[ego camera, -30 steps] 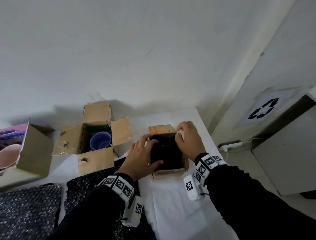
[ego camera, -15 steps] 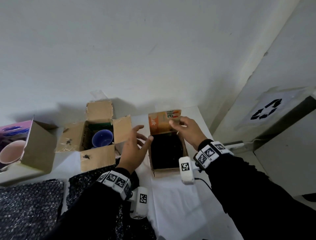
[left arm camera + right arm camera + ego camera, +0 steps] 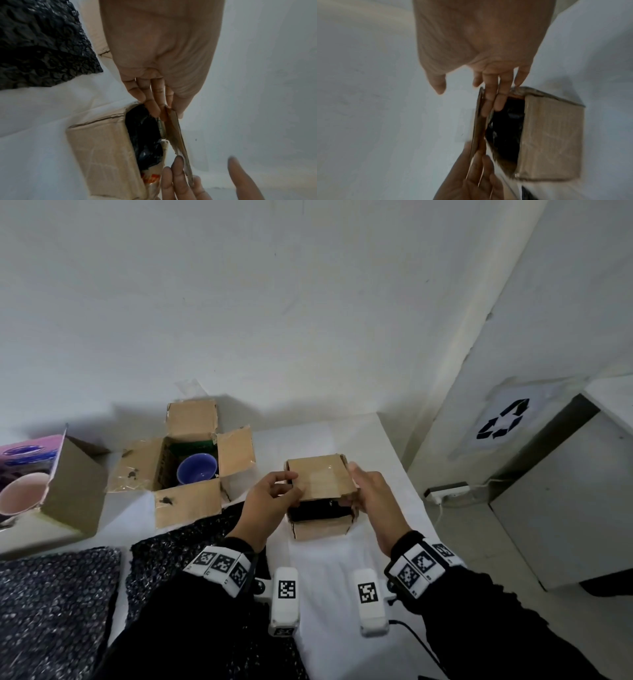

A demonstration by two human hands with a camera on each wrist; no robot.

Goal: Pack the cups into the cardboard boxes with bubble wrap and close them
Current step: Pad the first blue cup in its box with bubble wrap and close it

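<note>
Head: left grip (image 3: 274, 491), right grip (image 3: 368, 494) on flap (image 3: 320, 479)

- The flap (image 3: 322, 479) covers most of the small box (image 3: 322, 529); what lies under the black bubble wrap (image 3: 318, 511) in the gap cannot be told.
- The picture's left edge cuts off the pink cup (image 3: 20, 498).
- The open box (image 3: 187, 503) hides the blue cup's (image 3: 197, 472) base.
</note>
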